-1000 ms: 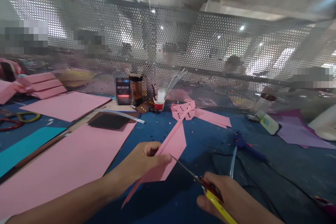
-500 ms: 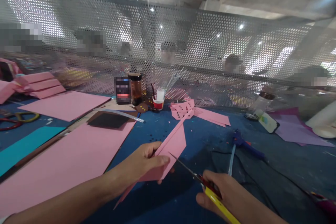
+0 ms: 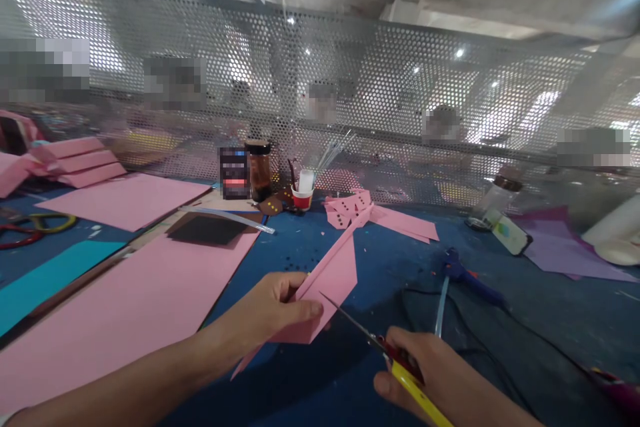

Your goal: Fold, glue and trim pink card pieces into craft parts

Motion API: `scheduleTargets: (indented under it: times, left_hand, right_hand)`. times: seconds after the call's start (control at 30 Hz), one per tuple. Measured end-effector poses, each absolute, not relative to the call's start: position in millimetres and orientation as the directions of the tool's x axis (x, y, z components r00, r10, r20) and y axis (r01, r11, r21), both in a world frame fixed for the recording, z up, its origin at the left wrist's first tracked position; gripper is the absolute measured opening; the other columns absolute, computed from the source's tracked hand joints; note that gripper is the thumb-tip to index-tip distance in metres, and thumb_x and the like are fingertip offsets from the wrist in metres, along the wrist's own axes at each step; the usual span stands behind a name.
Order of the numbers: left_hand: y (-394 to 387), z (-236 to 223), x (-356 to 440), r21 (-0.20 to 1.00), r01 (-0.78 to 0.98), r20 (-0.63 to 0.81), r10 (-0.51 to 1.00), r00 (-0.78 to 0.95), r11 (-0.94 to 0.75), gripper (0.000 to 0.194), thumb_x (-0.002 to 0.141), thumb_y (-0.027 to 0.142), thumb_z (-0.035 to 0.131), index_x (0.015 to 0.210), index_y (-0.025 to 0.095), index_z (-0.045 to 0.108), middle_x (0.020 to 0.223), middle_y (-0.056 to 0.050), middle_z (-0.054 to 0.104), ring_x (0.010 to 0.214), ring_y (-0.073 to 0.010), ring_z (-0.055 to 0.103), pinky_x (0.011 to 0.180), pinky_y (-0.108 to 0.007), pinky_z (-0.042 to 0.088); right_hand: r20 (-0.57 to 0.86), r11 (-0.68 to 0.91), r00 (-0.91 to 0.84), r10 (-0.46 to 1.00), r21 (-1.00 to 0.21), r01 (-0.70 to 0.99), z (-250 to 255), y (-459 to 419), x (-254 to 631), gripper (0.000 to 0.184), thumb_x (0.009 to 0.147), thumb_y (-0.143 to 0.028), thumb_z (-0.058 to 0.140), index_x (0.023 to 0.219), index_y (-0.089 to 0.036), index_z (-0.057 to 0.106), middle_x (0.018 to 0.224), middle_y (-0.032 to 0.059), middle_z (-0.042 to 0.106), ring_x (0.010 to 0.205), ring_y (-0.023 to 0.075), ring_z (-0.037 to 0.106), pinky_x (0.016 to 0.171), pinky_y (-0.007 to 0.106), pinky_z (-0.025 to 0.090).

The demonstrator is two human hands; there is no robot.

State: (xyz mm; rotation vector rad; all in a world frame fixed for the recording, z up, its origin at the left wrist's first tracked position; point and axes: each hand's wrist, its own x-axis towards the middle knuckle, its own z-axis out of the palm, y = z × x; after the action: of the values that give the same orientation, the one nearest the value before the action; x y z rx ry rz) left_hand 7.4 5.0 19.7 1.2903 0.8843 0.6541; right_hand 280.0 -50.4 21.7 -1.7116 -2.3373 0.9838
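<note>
My left hand [image 3: 285,307] pinches a folded piece of pink paper [image 3: 335,273] above the blue table, thumb on the near face and the other fingers behind it. A narrow folded strip runs along the paper's upper left edge. My right hand [image 3: 425,360] grips scissors [image 3: 407,377] with yellow and dark red handles. Their thin blades point up and left, the tip at the face of the pink paper near my left thumb. Whether the tip touches the paper I cannot tell. Behind the paper lie pink paper pieces with black dots [image 3: 345,209].
A blue glue gun [image 3: 465,273] with a cord lies at right, near purple sheets [image 3: 555,247] and a tilted jar [image 3: 495,200]. Large pink sheets [image 3: 135,307] cover the left. A red-white cup [image 3: 303,199] and brown jar [image 3: 260,170] stand before a perforated metal screen [image 3: 360,80].
The pink paper shifts and tilts slightly in my left hand. My right hand and the scissors stay almost in place, the tip still by the paper.
</note>
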Motion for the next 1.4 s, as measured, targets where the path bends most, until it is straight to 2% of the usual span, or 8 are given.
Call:
scheduleTargets:
  times: [0.33, 0.67, 0.83, 1.07, 1.4]
  left_hand:
    - [3.7, 18.1, 8.5, 0.978, 0.063, -0.203, 0.825, 0.528, 0.200, 0.030, 0.078, 0.043, 0.076, 0.090, 0.016, 0.073, 0.080, -0.004, 0.073, 0.070, -0.0155, 0.062, 0.065, -0.025, 0.044]
    - [2.6, 17.0, 9.2, 0.977, 0.064, -0.210, 0.840, 0.500, 0.205, 0.033, 0.076, 0.046, 0.077, 0.090, 0.016, 0.073, 0.079, -0.005, 0.073, 0.069, -0.0161, 0.063, 0.064, -0.025, 0.044]
    - [3.8, 15.7, 8.8, 0.975, 0.081, -0.217, 0.835, 0.506, 0.205, 0.041, 0.072, 0.050, 0.081, 0.091, 0.015, 0.072, 0.080, -0.005, 0.074, 0.070, -0.0178, 0.064, 0.063, -0.026, 0.044]
    - [2.4, 17.7, 8.8, 0.976, 0.067, -0.211, 0.843, 0.494, 0.205, 0.031, 0.076, 0.044, 0.078, 0.088, 0.016, 0.073, 0.080, -0.005, 0.075, 0.070, -0.0168, 0.064, 0.066, -0.026, 0.045]
    - [5.4, 13.6, 6.3, 0.981, 0.058, -0.188, 0.827, 0.530, 0.186, 0.028, 0.080, 0.040, 0.077, 0.091, 0.015, 0.074, 0.081, -0.005, 0.075, 0.069, -0.0145, 0.063, 0.062, -0.023, 0.042]
  right_hand:
    - [-0.291, 0.158, -0.349, 0.891, -0.522, 0.838, 25.8, -52.8, 275.8, 0.031, 0.087, -0.043, 0.062, 0.075, -0.021, 0.046, 0.069, -0.0038, 0.051, 0.060, 0.0110, 0.040, 0.052, 0.025, 0.025]
    - [-0.310, 0.127, -0.343, 0.887, -0.550, 0.825, 21.3, -50.2, 276.9, 0.034, 0.087, -0.048, 0.063, 0.075, -0.020, 0.048, 0.068, -0.0036, 0.051, 0.061, 0.0109, 0.039, 0.052, 0.025, 0.025]
    - [-0.298, 0.141, -0.360, 0.884, -0.565, 0.813, 21.0, -50.9, 277.8, 0.035, 0.087, -0.050, 0.063, 0.077, -0.019, 0.049, 0.069, -0.0036, 0.050, 0.061, 0.0108, 0.039, 0.051, 0.024, 0.025]
    - [-0.315, 0.140, -0.358, 0.879, -0.548, 0.825, 18.8, -51.2, 278.6, 0.031, 0.089, -0.046, 0.060, 0.076, -0.020, 0.048, 0.069, -0.0037, 0.049, 0.061, 0.0107, 0.039, 0.051, 0.024, 0.023]
    - [-0.334, 0.136, -0.347, 0.876, -0.520, 0.843, 31.7, -55.0, 274.0, 0.032, 0.090, -0.046, 0.058, 0.076, -0.020, 0.045, 0.070, -0.0037, 0.049, 0.062, 0.0113, 0.040, 0.054, 0.025, 0.026]
